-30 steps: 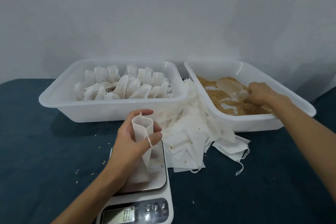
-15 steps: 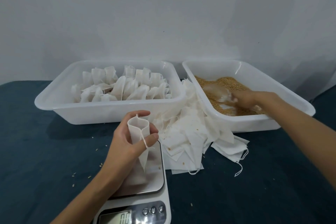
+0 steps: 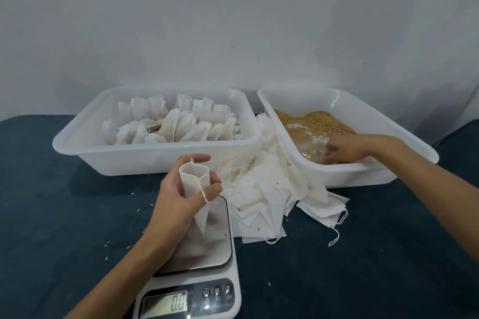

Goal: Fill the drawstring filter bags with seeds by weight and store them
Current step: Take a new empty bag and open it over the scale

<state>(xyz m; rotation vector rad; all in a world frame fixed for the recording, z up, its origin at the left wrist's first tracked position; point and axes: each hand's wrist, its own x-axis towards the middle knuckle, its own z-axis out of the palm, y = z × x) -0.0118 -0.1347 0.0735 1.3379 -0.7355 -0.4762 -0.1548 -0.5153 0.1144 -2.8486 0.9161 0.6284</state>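
My left hand (image 3: 178, 197) holds an empty white drawstring filter bag (image 3: 197, 190) with its mouth held open, just above the steel plate of the kitchen scale (image 3: 207, 248). The scale display (image 3: 178, 303) reads 0.0. My right hand (image 3: 344, 149) reaches into the right white tub (image 3: 363, 176) and grips a clear plastic scoop (image 3: 309, 146) pushed down into the brown seeds (image 3: 316, 122). The scoop is blurred.
The left white tub (image 3: 155, 160) holds several filled filter bags (image 3: 176, 124). A loose pile of empty bags (image 3: 269, 189) lies between the tubs and the scale. Stray seeds dot the dark blue tabletop (image 3: 64, 215). A pale wall rises behind.
My right hand has dragged the scoop through the seeds toward the tub's near side. The left hand and its open bag have stayed over the scale.
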